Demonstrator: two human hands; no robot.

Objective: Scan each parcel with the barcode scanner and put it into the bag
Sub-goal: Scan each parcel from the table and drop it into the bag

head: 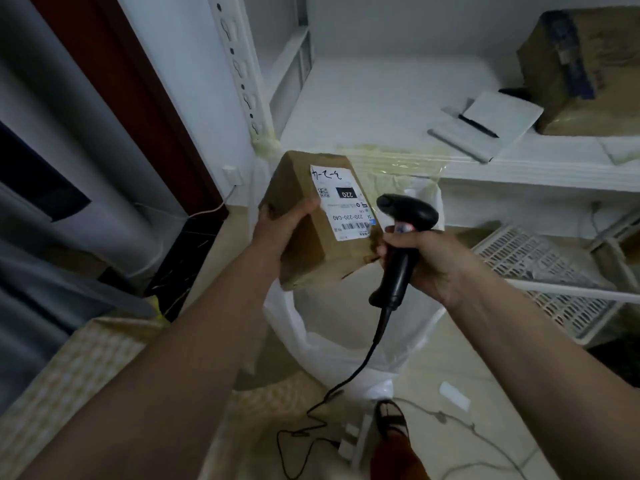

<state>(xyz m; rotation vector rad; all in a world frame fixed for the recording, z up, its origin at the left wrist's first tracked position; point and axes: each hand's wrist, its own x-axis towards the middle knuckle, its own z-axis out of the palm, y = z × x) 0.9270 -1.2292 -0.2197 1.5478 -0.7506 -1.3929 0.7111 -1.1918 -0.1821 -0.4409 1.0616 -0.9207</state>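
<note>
My left hand (282, 225) grips a small brown cardboard parcel (311, 247) by its left side, holding it above the white bag (349, 344). A white shipping label (341, 202) with a barcode faces up on the parcel. My right hand (420, 256) is closed around the handle of a black barcode scanner (401, 233), whose head sits just right of the label and points toward it. The scanner's black cable (363, 365) hangs down across the bag to the floor. The bag stands open below both hands.
A white metal shelf (381, 109) lies behind, carrying a notebook with a pen (485, 128) and a larger taped cardboard box (585, 71). A white perforated basket (547, 271) sits on the lower right. Cables and a power strip (346, 445) lie on the floor beside my foot (394, 427).
</note>
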